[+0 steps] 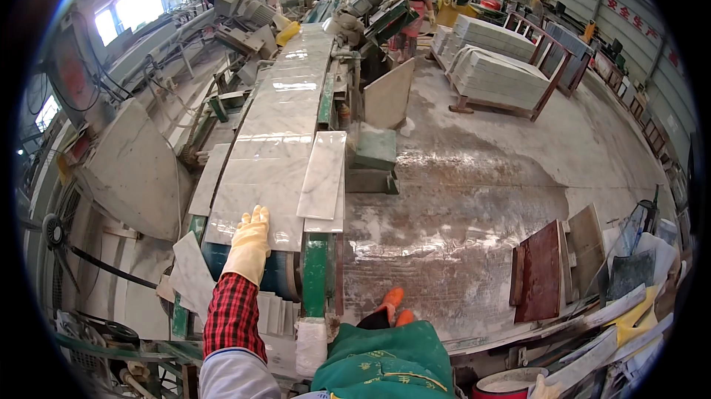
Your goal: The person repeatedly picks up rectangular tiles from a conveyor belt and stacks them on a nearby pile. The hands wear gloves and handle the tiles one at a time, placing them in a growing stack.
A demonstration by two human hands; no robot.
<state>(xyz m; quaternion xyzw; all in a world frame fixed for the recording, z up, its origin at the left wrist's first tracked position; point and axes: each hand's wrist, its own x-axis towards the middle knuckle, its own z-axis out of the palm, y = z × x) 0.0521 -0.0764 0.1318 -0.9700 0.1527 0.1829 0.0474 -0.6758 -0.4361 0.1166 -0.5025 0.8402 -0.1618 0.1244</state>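
Note:
My left hand (250, 246), in a cream rubber glove, lies with its fingers stretched out on the near edge of a wet grey-white marble slab (259, 177). That slab is at the near end of a row of slabs running away along a conveyor. Two narrower marble pieces (323, 175) lie stacked on the conveyor's right edge, apart from my hand. A cream glove, seemingly my right hand (545, 389), shows only in part at the bottom edge, beside a red bucket (507, 384); its grip is hidden.
A green frame bar (315, 273) borders the conveyor. Marble offcuts (194, 273) lean at its left. Stacked slabs (496, 77) sit on a rack at far right. One co-worker (412, 3) stands beyond the machine. Boards (539, 273) lean at near right; the floor (444, 206) is wet.

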